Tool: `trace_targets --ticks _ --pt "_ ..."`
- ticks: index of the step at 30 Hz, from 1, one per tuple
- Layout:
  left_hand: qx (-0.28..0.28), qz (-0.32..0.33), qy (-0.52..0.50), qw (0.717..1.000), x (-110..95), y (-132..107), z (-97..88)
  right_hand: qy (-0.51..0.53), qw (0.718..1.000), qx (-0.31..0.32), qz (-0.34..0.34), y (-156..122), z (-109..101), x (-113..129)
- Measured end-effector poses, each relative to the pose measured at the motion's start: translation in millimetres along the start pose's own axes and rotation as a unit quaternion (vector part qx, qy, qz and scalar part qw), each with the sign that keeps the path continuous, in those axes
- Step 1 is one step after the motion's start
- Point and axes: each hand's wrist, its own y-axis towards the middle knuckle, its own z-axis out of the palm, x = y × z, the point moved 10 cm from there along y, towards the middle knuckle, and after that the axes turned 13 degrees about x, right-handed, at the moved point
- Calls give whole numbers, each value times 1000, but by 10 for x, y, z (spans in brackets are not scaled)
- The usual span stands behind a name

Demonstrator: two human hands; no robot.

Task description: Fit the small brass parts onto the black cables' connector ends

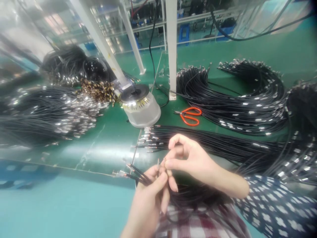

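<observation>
Several black cables [139,174] with stripped, shiny ends run through my left hand [151,195], whose fingers are closed around them. One cable end [158,162] sticks up between its thumb and forefinger. My right hand [189,159] meets the left over the lap, its thumb and forefinger pinched together just beside that upright end. What lies in this pinch is too small and blurred to name. More black cable [195,198] hangs below the hands, across the lap.
On the green table stands a round pale device [145,114] with a black disc on top. Orange-handled scissors [190,116] lie right of it, near a white post [172,49]. Cable bundles lie at the left [49,112] and right [242,105]; another [193,137] lies just beyond my hands.
</observation>
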Motion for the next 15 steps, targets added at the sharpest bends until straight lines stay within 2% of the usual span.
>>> trace_targets --ticks 3,9,12,15 --pt "8 -3 -15 1000 -7 17 9 -16 1000 15 4 24 11 -19" --pt "-1 4 -4 1000 -34 31 -23 -131 991 -25 -26 2 -38 110" --pt "-3 8 19 1000 -44 21 -22 -178 984 -17 -2 -3 0 117" --pt "0 11 25 1000 -46 8 -14 -161 987 -15 13 0 1 94"
